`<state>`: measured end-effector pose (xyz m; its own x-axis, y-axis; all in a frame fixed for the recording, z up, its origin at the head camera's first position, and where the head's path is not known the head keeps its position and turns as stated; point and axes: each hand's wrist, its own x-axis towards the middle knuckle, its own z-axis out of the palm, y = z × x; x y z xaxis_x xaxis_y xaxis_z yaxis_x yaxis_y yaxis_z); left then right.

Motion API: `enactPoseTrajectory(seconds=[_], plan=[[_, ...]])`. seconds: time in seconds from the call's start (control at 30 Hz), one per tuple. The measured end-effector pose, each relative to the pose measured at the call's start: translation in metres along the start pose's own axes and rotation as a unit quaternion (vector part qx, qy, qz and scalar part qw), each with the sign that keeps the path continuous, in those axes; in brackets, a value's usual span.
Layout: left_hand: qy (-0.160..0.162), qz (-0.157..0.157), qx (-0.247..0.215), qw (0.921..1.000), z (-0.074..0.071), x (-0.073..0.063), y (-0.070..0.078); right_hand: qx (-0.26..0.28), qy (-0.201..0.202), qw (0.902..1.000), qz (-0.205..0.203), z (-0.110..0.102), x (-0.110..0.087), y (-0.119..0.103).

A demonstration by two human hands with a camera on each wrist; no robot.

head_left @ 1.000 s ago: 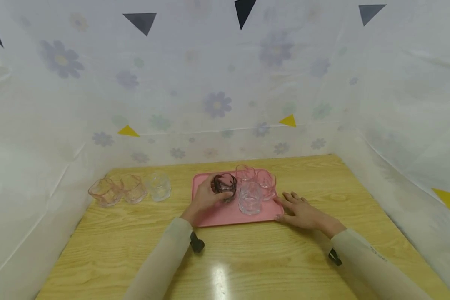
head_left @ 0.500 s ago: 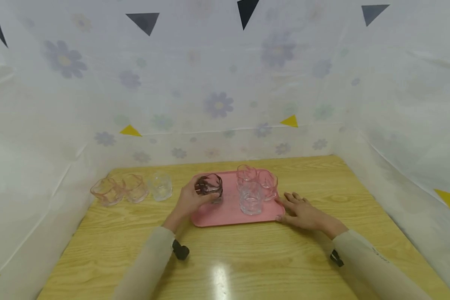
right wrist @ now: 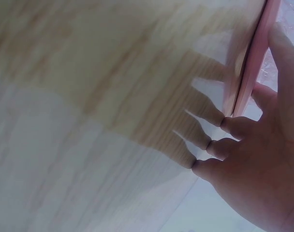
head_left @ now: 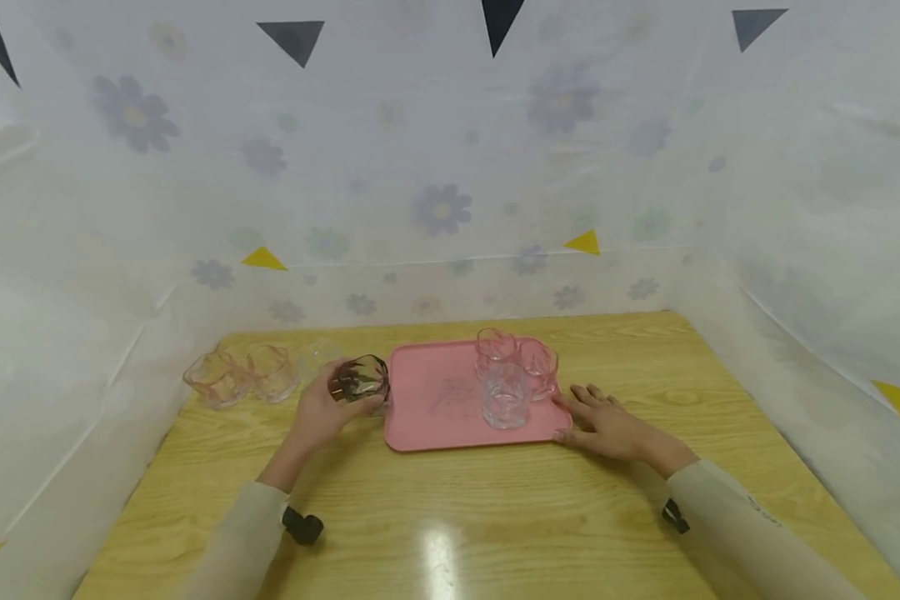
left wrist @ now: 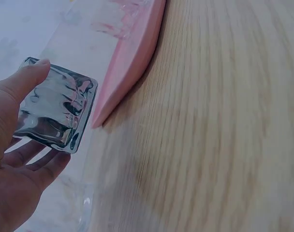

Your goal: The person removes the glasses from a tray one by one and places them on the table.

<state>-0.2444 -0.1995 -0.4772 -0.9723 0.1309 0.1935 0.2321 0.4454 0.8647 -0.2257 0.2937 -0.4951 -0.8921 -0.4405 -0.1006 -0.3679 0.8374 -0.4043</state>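
My left hand (head_left: 322, 408) grips a dark smoky drinking glass (head_left: 366, 380) just off the left edge of the pink tray (head_left: 427, 417). In the left wrist view, thumb and fingers hold the dark glass (left wrist: 57, 104) above the wooden table. My right hand (head_left: 607, 427) lies with spread fingers at the tray's right edge; in the right wrist view its fingertips touch the table and the thumb is at the tray's rim (right wrist: 256, 53). On the tray's right part stand a clear glass (head_left: 504, 400) and two pink glasses, one behind (head_left: 495, 350) and one at right (head_left: 538, 367).
Left of my left hand, two amber-pink glasses (head_left: 216, 382) and a clear glass (head_left: 318, 357) stand in a row on the wooden table (head_left: 495, 517); the hand partly hides the clear one. White flower-printed sheeting (head_left: 390, 283) walls the table at the back and sides.
My left hand has carried the dark glass leftward from the tray's left half to beyond its left edge. The right hand and the tray stay where they were.
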Motion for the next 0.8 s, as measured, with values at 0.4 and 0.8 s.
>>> enactPoseTrajectory(seconds=[0.4, 0.8], plan=[[0.049, -0.019, 0.037, 0.9979, -0.039, -0.034, -0.015, -0.006, 0.005, 1.0000, -0.001, 0.001, 0.000, 0.004], [0.114, -0.054, 0.073, 0.9893, -0.080, -0.061, -0.033, -0.004, 0.001, 1.0000, 0.000, 0.001, 0.000, 0.003]])
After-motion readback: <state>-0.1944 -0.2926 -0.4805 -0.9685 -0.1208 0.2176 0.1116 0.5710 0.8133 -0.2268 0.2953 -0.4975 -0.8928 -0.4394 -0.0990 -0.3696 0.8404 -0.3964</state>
